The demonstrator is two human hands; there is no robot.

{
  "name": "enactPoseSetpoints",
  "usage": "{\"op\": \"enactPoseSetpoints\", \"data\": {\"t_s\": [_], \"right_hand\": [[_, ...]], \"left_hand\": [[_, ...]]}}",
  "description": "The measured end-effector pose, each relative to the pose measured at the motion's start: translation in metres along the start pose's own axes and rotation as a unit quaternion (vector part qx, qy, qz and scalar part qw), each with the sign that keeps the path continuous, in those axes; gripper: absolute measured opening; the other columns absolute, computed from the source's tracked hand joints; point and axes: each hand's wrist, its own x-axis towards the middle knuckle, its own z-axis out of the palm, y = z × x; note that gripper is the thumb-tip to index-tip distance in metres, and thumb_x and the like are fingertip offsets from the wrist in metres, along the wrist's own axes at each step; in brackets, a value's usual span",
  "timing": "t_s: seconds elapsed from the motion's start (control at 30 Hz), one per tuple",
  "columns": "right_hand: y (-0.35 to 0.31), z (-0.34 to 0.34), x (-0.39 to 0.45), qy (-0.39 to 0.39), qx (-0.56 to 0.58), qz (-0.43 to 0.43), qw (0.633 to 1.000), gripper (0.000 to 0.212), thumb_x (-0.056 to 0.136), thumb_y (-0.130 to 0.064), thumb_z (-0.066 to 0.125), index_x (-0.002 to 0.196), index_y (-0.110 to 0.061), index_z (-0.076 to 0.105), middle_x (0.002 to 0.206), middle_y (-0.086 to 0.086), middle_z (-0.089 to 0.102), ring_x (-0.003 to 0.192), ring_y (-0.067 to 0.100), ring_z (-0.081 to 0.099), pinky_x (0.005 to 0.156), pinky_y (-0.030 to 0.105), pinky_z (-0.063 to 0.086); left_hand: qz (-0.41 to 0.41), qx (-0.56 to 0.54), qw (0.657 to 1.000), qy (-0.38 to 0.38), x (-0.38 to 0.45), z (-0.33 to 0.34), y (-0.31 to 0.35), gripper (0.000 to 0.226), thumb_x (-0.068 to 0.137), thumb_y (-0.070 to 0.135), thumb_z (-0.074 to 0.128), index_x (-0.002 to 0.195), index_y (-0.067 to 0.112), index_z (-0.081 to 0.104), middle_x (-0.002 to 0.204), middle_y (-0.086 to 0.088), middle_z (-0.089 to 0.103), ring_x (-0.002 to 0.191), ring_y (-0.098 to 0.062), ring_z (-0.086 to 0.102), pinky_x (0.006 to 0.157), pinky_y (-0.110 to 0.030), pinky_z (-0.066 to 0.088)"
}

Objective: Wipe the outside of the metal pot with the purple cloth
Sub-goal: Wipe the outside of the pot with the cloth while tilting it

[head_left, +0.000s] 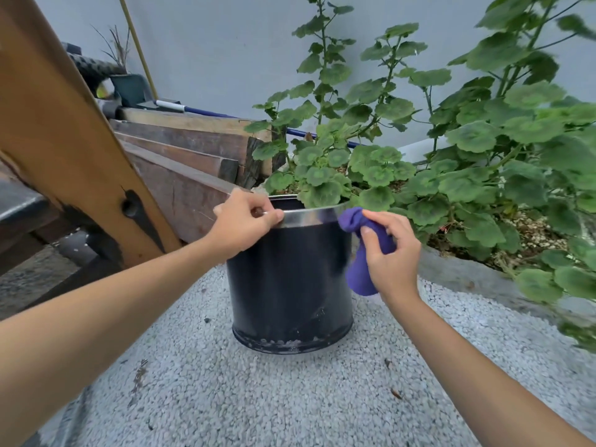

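A dark metal pot (290, 285) with a shiny silver rim stands upright on pebbled ground in the middle of the view. My left hand (242, 221) grips the rim at its upper left, thumb on the outside. My right hand (392, 253) holds a bunched purple cloth (361, 253) against the pot's upper right side, just below the rim. The cloth hangs down below my palm. The pot's far side is hidden.
A leafy green plant (419, 162) grows in a bed right behind and right of the pot. Stacked dark wooden boards (180, 156) and a slanted light wooden beam (64, 140) stand to the left. Grey pebbled ground (258, 398) spreads in front.
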Motion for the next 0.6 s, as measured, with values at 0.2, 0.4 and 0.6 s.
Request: {"op": "enactPoseSetpoints", "data": {"t_s": [0.2,0.4,0.6], "right_hand": [[-0.021,0.028,0.015,-0.045,-0.064,-0.082,0.994,0.025,0.09,-0.002,0.071,0.109,-0.016,0.078,0.115,0.0,0.067,0.109,0.016,0.058,0.101,0.026,0.038],[-0.01,0.057,-0.004,-0.125,-0.108,-0.126,0.978,0.027,0.094,-0.007,0.069,0.116,-0.021,0.077,0.122,-0.001,0.065,0.113,0.03,0.056,0.103,0.03,0.036],[0.027,0.064,-0.06,-0.21,-0.133,-0.175,0.952,0.026,0.09,-0.018,0.075,0.111,-0.034,0.078,0.124,-0.01,0.066,0.108,0.023,0.054,0.084,0.046,0.044]], "left_hand": [[0.061,0.01,0.997,-0.039,0.014,0.013,0.007,0.021,0.09,0.032,0.06,0.072,0.024,0.065,0.072,0.014,0.058,0.103,-0.02,0.051,0.099,-0.044,0.022],[0.09,0.081,0.989,-0.089,0.022,0.031,0.01,0.062,0.089,0.05,0.015,0.128,0.041,0.063,0.137,0.013,0.056,0.133,-0.016,0.034,0.115,-0.048,0.015],[0.151,0.173,0.969,-0.092,0.024,0.054,0.021,0.078,0.087,0.071,0.012,0.148,0.033,0.042,0.154,0.01,0.041,0.146,-0.013,0.026,0.117,-0.055,0.005]]}}
